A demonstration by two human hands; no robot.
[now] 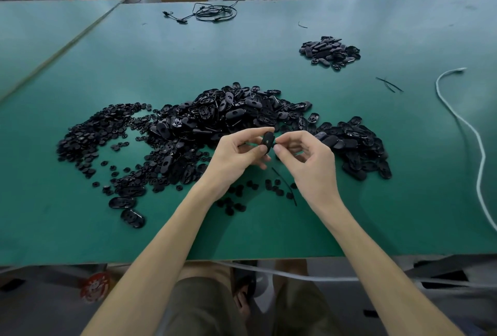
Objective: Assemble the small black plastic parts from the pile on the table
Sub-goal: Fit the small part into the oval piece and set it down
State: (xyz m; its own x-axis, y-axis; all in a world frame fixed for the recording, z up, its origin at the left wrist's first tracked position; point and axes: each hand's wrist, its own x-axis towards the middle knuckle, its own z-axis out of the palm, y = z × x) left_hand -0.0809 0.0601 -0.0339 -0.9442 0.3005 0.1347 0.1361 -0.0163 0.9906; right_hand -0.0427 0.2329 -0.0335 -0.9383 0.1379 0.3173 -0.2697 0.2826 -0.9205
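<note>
My left hand [236, 154] pinches a black oval plastic shell [267, 142] between thumb and fingers, held upright above the table. My right hand [306, 156] pinches a tiny black part against the shell's right edge; that part is mostly hidden by my fingertips. Behind both hands lies the big pile of black oval shells [228, 115]. A spread of small round black pieces [88, 136] lies to the left. A few round pieces [236, 198] sit loose on the table under my wrists.
A smaller heap of black oval parts [329, 51] sits at the back right of the green table [269, 233]. A white cord [462, 125] runs along the right side. A coiled black cable [212, 12] lies at the far edge. Thin black ties [388, 84] lie nearby.
</note>
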